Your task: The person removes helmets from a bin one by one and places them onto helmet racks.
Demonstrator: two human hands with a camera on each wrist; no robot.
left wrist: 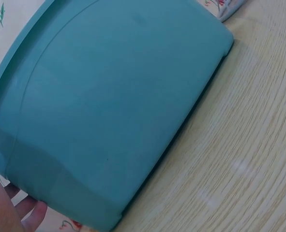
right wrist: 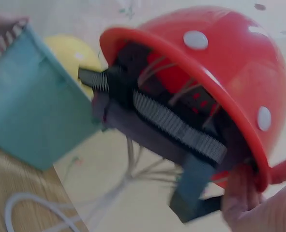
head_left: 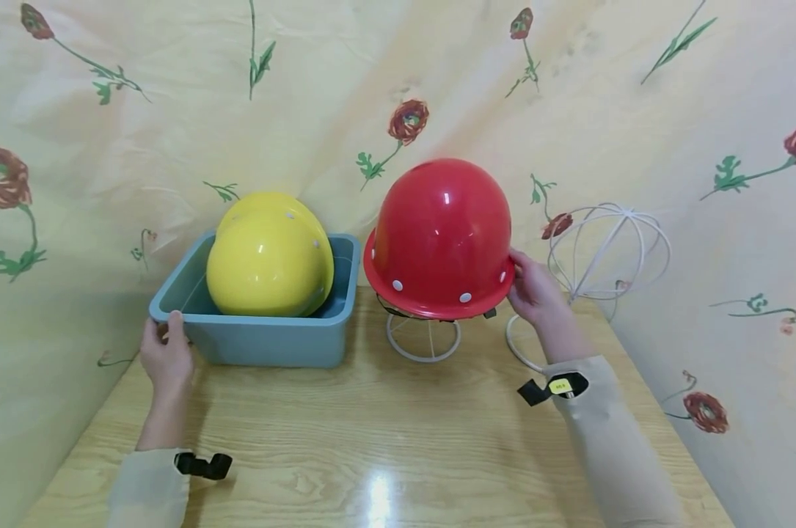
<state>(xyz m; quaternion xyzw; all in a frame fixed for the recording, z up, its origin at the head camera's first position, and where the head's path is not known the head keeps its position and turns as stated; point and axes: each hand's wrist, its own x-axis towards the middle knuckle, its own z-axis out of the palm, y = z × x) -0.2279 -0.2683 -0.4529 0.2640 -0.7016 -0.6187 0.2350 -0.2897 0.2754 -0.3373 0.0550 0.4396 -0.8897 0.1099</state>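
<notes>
- One red helmet (head_left: pixel 444 235), dome up, brim spanning left to right, is over a wire stand (head_left: pixel 424 359).
- Our right hand (head_left: pixel 536 290) pinches its right edge.
- Our left hand (head_left: pixel 166 356) grips the blue bin (head_left: pixel 265 341) at its near-left corner.

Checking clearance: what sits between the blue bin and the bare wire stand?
Head view: the red helmet, another wire stand's ring base below it, and the right hand gripping the helmet.
</notes>
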